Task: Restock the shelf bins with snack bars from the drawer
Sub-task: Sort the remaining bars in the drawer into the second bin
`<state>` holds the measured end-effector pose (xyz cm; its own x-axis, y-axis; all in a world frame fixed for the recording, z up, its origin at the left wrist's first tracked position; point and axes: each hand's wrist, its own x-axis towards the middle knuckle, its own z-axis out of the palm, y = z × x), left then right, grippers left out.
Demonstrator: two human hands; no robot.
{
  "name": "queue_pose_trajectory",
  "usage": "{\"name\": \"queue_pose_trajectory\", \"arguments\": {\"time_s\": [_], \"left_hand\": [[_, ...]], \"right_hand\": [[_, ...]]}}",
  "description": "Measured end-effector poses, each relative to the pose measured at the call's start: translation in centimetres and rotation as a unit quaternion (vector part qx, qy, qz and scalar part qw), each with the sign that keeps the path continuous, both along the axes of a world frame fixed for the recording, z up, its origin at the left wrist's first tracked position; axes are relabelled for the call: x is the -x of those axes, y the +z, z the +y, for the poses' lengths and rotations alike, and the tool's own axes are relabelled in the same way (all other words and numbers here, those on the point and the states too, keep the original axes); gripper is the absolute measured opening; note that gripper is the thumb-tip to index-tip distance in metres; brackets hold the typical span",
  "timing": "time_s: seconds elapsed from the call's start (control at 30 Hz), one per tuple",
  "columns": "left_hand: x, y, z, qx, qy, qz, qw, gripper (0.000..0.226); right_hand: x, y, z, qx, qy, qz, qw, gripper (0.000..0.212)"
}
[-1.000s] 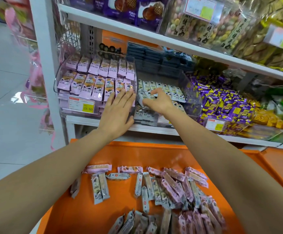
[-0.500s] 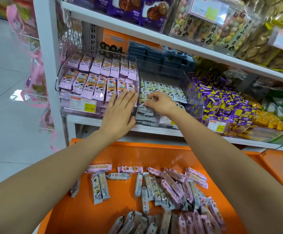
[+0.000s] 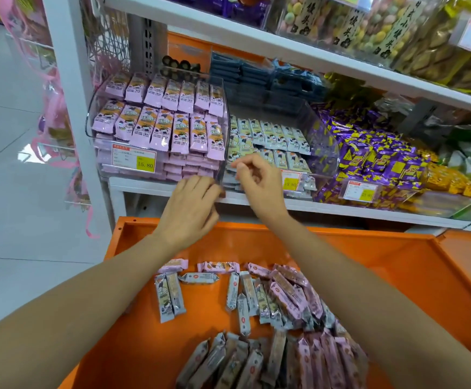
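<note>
1. Head view, starting at the hands: our left hand (image 3: 189,211) hangs released, fingers loosely bent over the shelf edge (image 3: 341,209) just in front of the pink bin (image 3: 89,119), and we see nothing in it.
2. Our right hand (image 3: 256,183) sits at the front lip of the neighbouring bin (image 3: 329,153). Its fingers are curled in, with thumb and forefinger nearly meeting. No wrapper shows between them, but we cannot tell whether the pinch is truly empty (the fingertips overlap the packs behind).
3. Both hands hover at the bin fronts, which we judge suits tidying rows or letting go of stock.
4. Pink bars (image 3: 158,130) fill the pink bin in neat face-up rows, likely so that shoppers can read the labels, and a price tag (image 3: 133,161) is fixed to its front. Pale bars (image 3: 273,138) lie in rows in the neighbouring bin, which looks less full.
5. Beneath the shelf, directly under our arms, the orange drawer (image 3: 397,265) stands pulled out, which keeps the reach short.
6. Loose snack bars (image 3: 284,301) lie in the drawer, pink and pale mixed, heaped toward the right and the near edge. Plenty remain, so restocking seems far from finished, and each bar will need matching to its bin.
</note>
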<state>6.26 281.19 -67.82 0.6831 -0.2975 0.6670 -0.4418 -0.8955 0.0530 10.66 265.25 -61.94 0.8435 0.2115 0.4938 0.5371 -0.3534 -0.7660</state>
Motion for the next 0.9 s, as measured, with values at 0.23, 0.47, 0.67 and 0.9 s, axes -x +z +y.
{"name": "queue_pose_trajectory", "arguments": {"time_s": [0.23,0.47,0.67,0.9], "left_hand": [[3.8,-10.1,1.4,-0.024,0.070,0.396,0.915,0.031],[6.1,-19.7,2.7,-0.025,0.151,0.618,0.771,0.069],[7.5,-22.5,3.5,0.014,0.145,0.623,0.769,0.075],[8.2,-22.5,3.4,-0.015,0.144,0.581,0.801,0.065]], "right_hand": [[4.2,-12.6,0.0,0.139,0.067,0.166,0.974,0.017],[6.2,-22.9,0.5,0.383,0.209,0.270,0.858,0.041],[7.2,-27.6,2.7,0.462,0.233,0.269,0.812,0.065],[7.4,-28.2,1.4,0.518,0.170,0.145,0.826,0.042]]}}
